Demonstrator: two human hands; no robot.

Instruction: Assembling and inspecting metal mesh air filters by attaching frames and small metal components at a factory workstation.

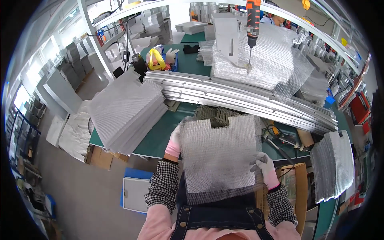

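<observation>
A grey metal mesh sheet (220, 160) with a rectangular notch in its far edge is held up in front of my body. My left hand (176, 138), in a white and pink glove, grips the sheet's left edge near the far corner; its fingers are partly behind the mesh. On the opposite side my right hand (264, 168), gloved alike with grey fingertips, pinches the right edge lower down. Beyond the notch, a pile of small grey-brown metal parts (214, 115) shows on the green table (150, 138).
Mesh sheets are stacked at the left (124, 108) and right (334, 164). Long metal rails (240, 98) cross the table. An orange and black power screwdriver (253, 24) hangs above bubble wrap (276, 48). A hammer (278, 150) lies near a cardboard box (301, 188).
</observation>
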